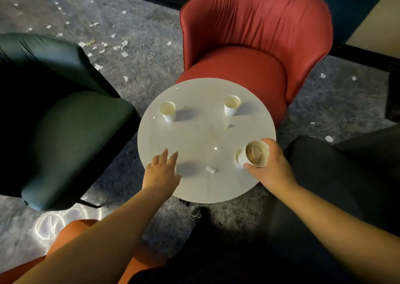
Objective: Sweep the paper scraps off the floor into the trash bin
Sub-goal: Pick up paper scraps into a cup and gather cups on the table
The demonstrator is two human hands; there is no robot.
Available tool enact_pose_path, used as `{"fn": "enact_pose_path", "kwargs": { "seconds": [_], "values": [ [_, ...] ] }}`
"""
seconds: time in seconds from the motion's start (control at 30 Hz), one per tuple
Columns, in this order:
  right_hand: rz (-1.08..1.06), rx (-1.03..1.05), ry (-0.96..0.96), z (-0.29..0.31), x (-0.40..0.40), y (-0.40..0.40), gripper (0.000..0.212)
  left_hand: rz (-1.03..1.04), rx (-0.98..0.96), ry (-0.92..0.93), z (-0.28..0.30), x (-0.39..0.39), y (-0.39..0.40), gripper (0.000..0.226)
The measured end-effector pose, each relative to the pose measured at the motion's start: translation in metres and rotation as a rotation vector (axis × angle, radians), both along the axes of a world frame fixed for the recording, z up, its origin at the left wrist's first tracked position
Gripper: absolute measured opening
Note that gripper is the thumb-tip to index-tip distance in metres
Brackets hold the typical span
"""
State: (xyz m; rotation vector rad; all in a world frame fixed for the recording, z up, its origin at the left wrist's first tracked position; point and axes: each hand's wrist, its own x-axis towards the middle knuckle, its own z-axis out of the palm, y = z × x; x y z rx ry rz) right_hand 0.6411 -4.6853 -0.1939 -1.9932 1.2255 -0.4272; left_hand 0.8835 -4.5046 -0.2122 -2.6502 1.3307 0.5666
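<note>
both bare forearms reach over the round white counter (pixel 194 132). left hand (pixel 161 171) lies flat, fingers (pixel 173 157) straight, above a shadowed spot. right hand (pixel 271 167) grips a white paper cup holding scraps (pixel 255 154), tilted at the near right edge. torn white paper scraps (pixel 101 45) litter the grey carpet floor (pixel 140 67) far left.

Round white table (pixel 194 136): two upright paper cups at far side, left one (pixel 167 111), right one (pixel 231 105); small paper scraps on top, one near front edge (pixel 211 169), one right of centre (pixel 228 126). Grey carpet floor (pixel 140 24): white paper scraps (pixel 124 54) strewn at far left, few at right.
</note>
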Motion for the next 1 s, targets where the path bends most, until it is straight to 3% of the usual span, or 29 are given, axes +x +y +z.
{"fn": "enact_pose_path", "kwargs": {
  "seconds": [0.27,0.47,0.67,1.0],
  "values": [
    [-0.126,0.046,0.164,-0.05,0.043,-0.008,0.083,-0.116,0.16,0.052,-0.051,0.064,-0.016,0.104],
    [-0.14,0.084,0.198,-0.068,0.055,-0.004,0.082,-0.116,0.217,0.236,-0.08,0.069,-0.009,0.102],
    [-0.134,0.09,0.176,-0.079,0.063,-0.007,0.081,-0.114,0.119,0.288,-0.089,0.073,-0.011,0.085],
    [-0.102,0.138,0.093,-0.092,0.077,-0.041,0.079,-0.089,-0.109,0.246,-0.072,0.053,-0.079,0.088]
  ]
}}
